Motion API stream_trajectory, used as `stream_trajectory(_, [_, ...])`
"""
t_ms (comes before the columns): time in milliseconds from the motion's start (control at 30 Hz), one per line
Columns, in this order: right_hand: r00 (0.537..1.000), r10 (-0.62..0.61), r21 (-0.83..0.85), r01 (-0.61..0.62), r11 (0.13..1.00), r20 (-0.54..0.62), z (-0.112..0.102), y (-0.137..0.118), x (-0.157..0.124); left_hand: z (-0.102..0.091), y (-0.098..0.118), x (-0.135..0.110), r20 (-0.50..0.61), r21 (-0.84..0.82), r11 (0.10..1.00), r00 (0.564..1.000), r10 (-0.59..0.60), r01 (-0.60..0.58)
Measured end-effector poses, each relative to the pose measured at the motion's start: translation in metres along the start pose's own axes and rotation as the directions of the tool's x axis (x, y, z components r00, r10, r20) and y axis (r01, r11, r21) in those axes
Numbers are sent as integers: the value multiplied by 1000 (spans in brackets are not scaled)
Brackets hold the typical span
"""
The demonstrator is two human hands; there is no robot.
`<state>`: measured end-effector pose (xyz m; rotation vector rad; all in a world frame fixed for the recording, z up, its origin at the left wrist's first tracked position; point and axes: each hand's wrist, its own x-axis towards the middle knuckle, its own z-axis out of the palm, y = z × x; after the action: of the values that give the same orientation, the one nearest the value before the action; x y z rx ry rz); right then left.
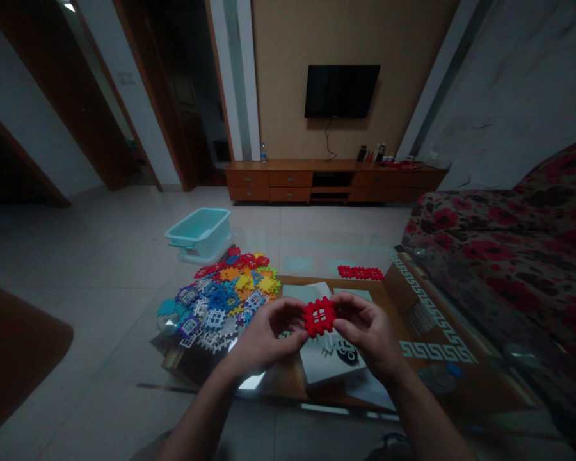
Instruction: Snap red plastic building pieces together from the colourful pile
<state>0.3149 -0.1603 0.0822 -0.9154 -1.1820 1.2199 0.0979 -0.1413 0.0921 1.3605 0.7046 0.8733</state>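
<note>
Both my hands hold one red square plastic building tile (pixel 319 316) with window-like holes, above the glass table. My left hand (pixel 269 334) pinches its left edge with closed fingers. My right hand (pixel 365 326) pinches its right edge the same way. A heap of coloured interlocking tiles (pixel 221 294) in red, orange, yellow, blue, purple and white lies on the table to the left of my hands. A joined strip of red tiles (pixel 360 273) lies farther back on the table.
A glass-topped coffee table (pixel 441 333) with a patterned border carries papers or booklets (pixel 329 358) under my hands. A light blue plastic tub (pixel 199 232) stands at its far left end. A floral sofa (pixel 518 256) is on the right, a TV cabinet (pixel 336 180) at the wall.
</note>
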Motion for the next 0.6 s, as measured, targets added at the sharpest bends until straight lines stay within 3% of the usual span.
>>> stream_trajectory(200, [998,65,129,-67,989,14,2,1,1,-2,-6,2,-55,45,997,996,70,-68])
stream_trajectory(600, [998,66,66,-67,996,20,4,-1,2,2,-2,-1,-6,215,976,1000,19,-17])
